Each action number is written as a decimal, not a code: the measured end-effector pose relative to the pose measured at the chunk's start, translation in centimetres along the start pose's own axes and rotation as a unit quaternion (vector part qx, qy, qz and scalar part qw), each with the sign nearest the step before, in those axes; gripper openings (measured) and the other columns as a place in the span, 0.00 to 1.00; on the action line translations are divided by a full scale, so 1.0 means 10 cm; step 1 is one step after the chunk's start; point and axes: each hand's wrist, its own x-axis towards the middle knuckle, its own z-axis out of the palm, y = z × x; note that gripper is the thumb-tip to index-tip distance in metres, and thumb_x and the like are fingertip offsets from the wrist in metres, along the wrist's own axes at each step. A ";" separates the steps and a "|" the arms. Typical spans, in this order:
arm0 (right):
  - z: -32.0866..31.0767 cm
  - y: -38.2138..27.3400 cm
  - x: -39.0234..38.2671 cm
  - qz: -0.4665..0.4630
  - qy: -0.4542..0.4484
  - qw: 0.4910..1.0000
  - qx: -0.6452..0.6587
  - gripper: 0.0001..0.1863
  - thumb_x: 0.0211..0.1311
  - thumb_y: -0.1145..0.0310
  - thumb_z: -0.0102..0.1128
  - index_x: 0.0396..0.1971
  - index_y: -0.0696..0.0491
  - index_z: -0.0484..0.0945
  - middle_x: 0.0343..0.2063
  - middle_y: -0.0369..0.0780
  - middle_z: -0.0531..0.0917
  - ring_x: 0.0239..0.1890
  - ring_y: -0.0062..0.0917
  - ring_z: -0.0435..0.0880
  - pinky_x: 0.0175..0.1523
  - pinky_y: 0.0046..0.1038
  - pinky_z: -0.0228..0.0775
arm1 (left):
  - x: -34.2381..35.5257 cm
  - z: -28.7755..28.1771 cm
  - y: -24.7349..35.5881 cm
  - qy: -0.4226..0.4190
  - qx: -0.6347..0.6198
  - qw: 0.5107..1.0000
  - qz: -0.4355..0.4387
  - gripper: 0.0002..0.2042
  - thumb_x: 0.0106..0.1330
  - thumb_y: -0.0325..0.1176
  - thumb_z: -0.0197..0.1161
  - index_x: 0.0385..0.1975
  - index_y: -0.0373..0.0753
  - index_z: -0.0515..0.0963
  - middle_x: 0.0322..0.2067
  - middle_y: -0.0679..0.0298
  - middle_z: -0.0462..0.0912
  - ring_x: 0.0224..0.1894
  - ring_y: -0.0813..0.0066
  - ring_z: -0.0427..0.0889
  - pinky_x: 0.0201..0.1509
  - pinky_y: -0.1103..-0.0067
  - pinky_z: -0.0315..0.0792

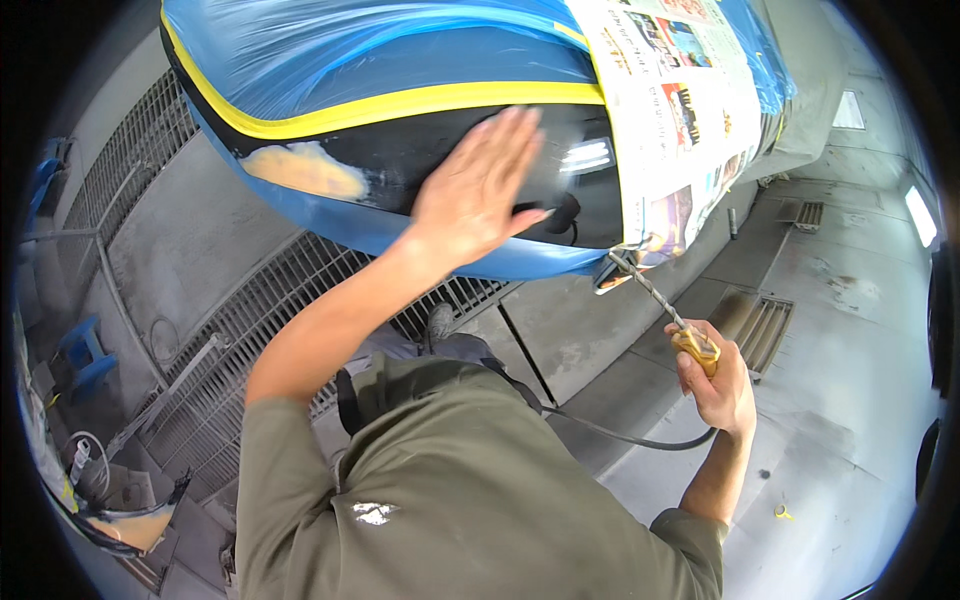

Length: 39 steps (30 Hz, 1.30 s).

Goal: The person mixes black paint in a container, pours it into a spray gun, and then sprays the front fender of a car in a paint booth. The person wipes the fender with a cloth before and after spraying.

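Note:
My left hand (478, 190) lies flat, fingers stretched out and slightly blurred, over a glossy black car panel (400, 150). A bare tan sanded patch (305, 172) with pale edges shows on the panel to the left of it. Yellow masking tape (420, 98) borders the panel's upper edge, with blue plastic film (350, 45) beyond. In my right hand (728, 390) is an air blow gun (697, 350) with a yellowish body and a long thin metal nozzle. Its tip points up and left toward the panel's lower right corner. A dark hose (640, 440) trails from my right hand.
Newspaper sheets (675, 110) cover the area right of the panel. Floor grating (250, 310) runs below and left. A blue step stool (88, 355) stands at the left, and another part with a tan patch (135, 525) lies lower left. A floor vent (755, 330) is at the right.

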 end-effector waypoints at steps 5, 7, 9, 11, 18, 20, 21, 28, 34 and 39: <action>-0.02 0.03 -0.09 0.007 0.009 1.000 0.007 0.16 0.72 0.72 0.58 0.57 0.58 0.79 0.18 0.34 0.75 0.19 0.16 0.71 0.29 0.24 0.65 | 0.27 -0.20 0.52 -0.117 0.009 0.991 0.068 0.50 0.70 0.69 0.53 0.77 0.27 0.60 0.81 0.49 0.55 0.84 0.57 0.50 0.87 0.63 0.40; -0.01 0.07 -0.10 0.009 0.013 1.000 0.016 0.16 0.72 0.72 0.58 0.57 0.58 0.79 0.18 0.34 0.75 0.19 0.16 0.71 0.29 0.24 0.65 | 0.27 -0.44 0.29 -0.138 -0.029 0.982 0.126 0.49 0.70 0.67 0.55 0.77 0.28 0.59 0.80 0.50 0.56 0.84 0.58 0.51 0.87 0.63 0.42; 0.01 0.11 -0.09 0.026 0.012 1.000 0.005 0.16 0.73 0.71 0.58 0.57 0.58 0.79 0.17 0.34 0.75 0.19 0.16 0.71 0.29 0.24 0.65 | 0.32 -0.55 0.06 -0.160 -0.009 0.985 0.059 0.46 0.71 0.62 0.59 0.77 0.29 0.58 0.79 0.49 0.58 0.83 0.56 0.54 0.87 0.63 0.45; 0.02 0.13 -0.09 0.016 0.005 1.000 0.006 0.17 0.75 0.68 0.56 0.57 0.59 0.78 0.18 0.32 0.75 0.20 0.15 0.71 0.29 0.22 0.65 | 0.39 -0.54 0.04 -0.081 0.038 0.995 0.039 0.47 0.73 0.63 0.56 0.78 0.28 0.57 0.80 0.48 0.57 0.83 0.55 0.54 0.87 0.64 0.45; 0.01 0.18 -0.14 0.033 0.005 0.999 0.005 0.16 0.75 0.65 0.58 0.56 0.57 0.79 0.18 0.31 0.75 0.20 0.15 0.72 0.29 0.23 0.65 | 0.27 -0.51 0.34 -0.249 -0.050 0.961 0.110 0.49 0.70 0.67 0.55 0.77 0.27 0.58 0.79 0.48 0.57 0.83 0.56 0.50 0.87 0.65 0.42; 0.04 0.21 -0.14 0.067 0.016 0.998 0.014 0.15 0.73 0.69 0.59 0.56 0.56 0.80 0.17 0.32 0.74 0.19 0.17 0.71 0.30 0.25 0.67 | 0.33 -0.63 -0.06 -0.148 0.091 0.984 0.025 0.47 0.72 0.61 0.56 0.78 0.27 0.56 0.79 0.45 0.55 0.83 0.53 0.51 0.87 0.62 0.42; 0.06 0.22 -0.14 0.071 0.020 0.997 0.012 0.15 0.73 0.68 0.60 0.56 0.56 0.80 0.17 0.32 0.74 0.20 0.17 0.72 0.30 0.26 0.67 | 0.26 -0.64 -0.10 -0.126 0.076 0.989 0.007 0.47 0.71 0.61 0.57 0.78 0.27 0.55 0.79 0.45 0.55 0.83 0.53 0.52 0.87 0.62 0.42; 0.18 0.09 0.03 0.032 -0.038 0.999 0.001 0.16 0.74 0.67 0.60 0.57 0.56 0.80 0.18 0.33 0.76 0.20 0.17 0.72 0.31 0.25 0.67 | -0.46 -0.12 0.30 -0.161 -0.047 0.984 0.053 0.47 0.74 0.68 0.50 0.80 0.33 0.56 0.82 0.55 0.52 0.84 0.62 0.49 0.87 0.63 0.41; 0.16 -0.13 0.12 0.005 -0.037 0.999 -0.001 0.16 0.74 0.68 0.59 0.57 0.58 0.79 0.18 0.33 0.75 0.20 0.16 0.73 0.29 0.23 0.68 | -0.97 -0.46 -0.86 -0.005 -0.021 0.990 -0.139 0.48 0.63 0.48 0.72 0.78 0.31 0.57 0.78 0.44 0.60 0.82 0.46 0.55 0.84 0.56 0.51; 0.24 -0.30 0.18 0.001 -0.042 0.999 -0.008 0.16 0.74 0.69 0.59 0.57 0.58 0.79 0.19 0.32 0.76 0.20 0.15 0.74 0.29 0.23 0.68 | -1.43 -0.77 -1.37 0.122 0.077 0.972 -0.184 0.45 0.75 0.55 0.58 0.79 0.26 0.50 0.80 0.40 0.50 0.83 0.42 0.50 0.85 0.54 0.46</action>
